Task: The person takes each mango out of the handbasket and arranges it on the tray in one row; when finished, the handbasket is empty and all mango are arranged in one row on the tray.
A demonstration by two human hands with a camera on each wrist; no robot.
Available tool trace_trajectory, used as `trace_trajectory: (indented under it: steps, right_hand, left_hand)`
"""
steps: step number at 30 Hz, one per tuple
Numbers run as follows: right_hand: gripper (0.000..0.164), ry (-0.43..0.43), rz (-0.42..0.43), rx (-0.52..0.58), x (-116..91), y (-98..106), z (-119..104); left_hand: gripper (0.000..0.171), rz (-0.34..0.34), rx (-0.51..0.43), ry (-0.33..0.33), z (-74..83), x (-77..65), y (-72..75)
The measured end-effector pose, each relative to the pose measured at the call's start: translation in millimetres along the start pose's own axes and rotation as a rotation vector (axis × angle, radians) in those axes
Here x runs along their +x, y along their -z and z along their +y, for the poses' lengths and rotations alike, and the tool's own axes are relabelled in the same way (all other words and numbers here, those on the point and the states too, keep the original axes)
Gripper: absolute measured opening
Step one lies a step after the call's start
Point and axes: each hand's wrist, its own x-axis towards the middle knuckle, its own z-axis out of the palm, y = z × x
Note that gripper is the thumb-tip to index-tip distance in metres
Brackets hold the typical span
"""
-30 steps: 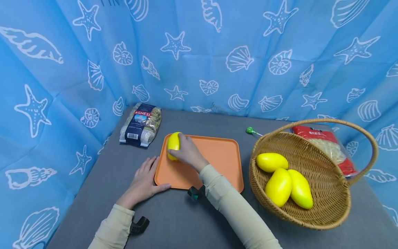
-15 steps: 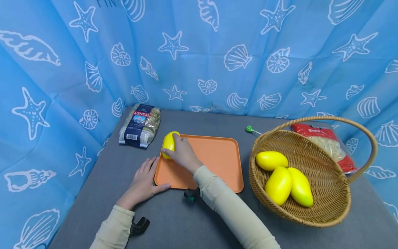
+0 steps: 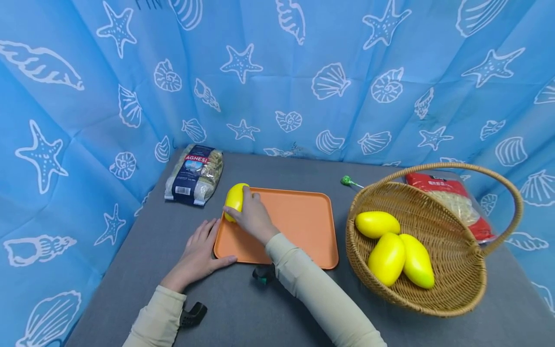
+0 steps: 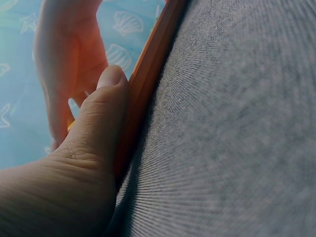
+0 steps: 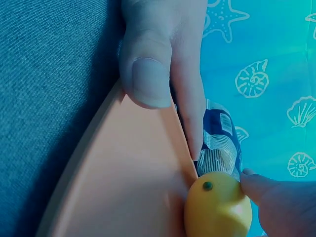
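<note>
My right hand (image 3: 257,218) grips a yellow mango (image 3: 234,198) at the far left corner of the orange tray (image 3: 299,224), thumb on its near side. In the right wrist view the mango (image 5: 217,210) shows a small green stem spot, and my right thumb (image 5: 261,190) presses its side. My left hand (image 3: 195,258) lies at the tray's near left corner, fingers stretched along the left side. The left thumb (image 4: 101,111) rests against the tray's front edge. My right fingertips are partly hidden behind the mango.
Right of the tray, a wicker basket (image 3: 455,270) with a tall handle holds three yellow mangoes (image 3: 388,260). Behind it lie a red noodle packet (image 3: 448,197) and a green lollipop (image 3: 347,180). An Agnesi pasta bag (image 3: 195,173) lies beyond the tray's left end, before a blue curtain (image 3: 277,86).
My right hand has shifted the mango slightly left, to the tray's left edge; over the last half second it hardly moves. My left hand stays at the tray's corner.
</note>
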Motion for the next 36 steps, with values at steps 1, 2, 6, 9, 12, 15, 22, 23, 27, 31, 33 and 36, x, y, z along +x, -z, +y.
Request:
trace_trajectory:
  steps: [1,2,6,9,12,15,22,23,27,31,33,36]
  right_hand:
    - [0.085,-0.003,0.002,-0.003,-0.4,-0.3,0.1]
    - [0.085,-0.003,0.004,-0.005,-1.1,-0.3,0.0]
    - [0.084,-0.004,0.006,-0.012,-3.8,-0.1,-0.5]
    - [0.085,-0.010,0.010,-0.015,-5.3,-0.1,-0.6]
    - [0.087,-0.022,0.014,-0.023,-6.6,0.0,-0.2]
    - [0.090,-0.039,0.015,-0.030,-8.2,0.8,0.4]
    - [0.090,-0.068,0.003,-0.041,-23.7,12.8,-2.9]
    - [0.089,-0.058,-0.002,-0.044,-29.3,17.0,-4.3]
    - [0.083,0.049,-0.024,-0.098,-60.5,38.3,-10.2]
    - [0.078,0.159,-0.072,-0.151,-98.0,66.6,-21.2]
    - [0.076,0.170,-0.107,-0.158,-115.9,81.1,-27.1]
    - [0.074,0.160,-0.142,-0.138,-141.1,103.3,-29.9]
  left_hand:
    - [0.113,-0.001,-0.003,0.000,-0.1,-0.2,-0.5]
    - [0.113,-0.002,-0.005,0.000,-0.3,-0.4,-1.1]
    - [0.113,-0.010,-0.011,0.002,-0.3,-1.0,-3.3]
    - [0.113,-0.012,-0.014,0.002,0.3,-0.7,-4.6]
    - [0.113,-0.016,-0.015,0.000,1.3,-0.2,-5.5]
    - [0.113,-0.019,-0.015,-0.002,2.6,0.6,-6.1]
    - [0.113,-0.027,-0.026,-0.003,5.3,0.6,-6.1]
    - [0.113,-0.025,-0.025,-0.003,5.5,0.3,-5.8]
    - [0.111,-0.003,-0.023,-0.017,5.7,-0.8,-3.1]
    - [0.110,0.024,-0.019,-0.028,4.2,-1.0,-0.4]
    - [0.110,0.032,-0.017,-0.030,2.9,-0.9,0.4]
    - [0.112,0.023,-0.012,-0.025,1.8,-0.3,0.9]
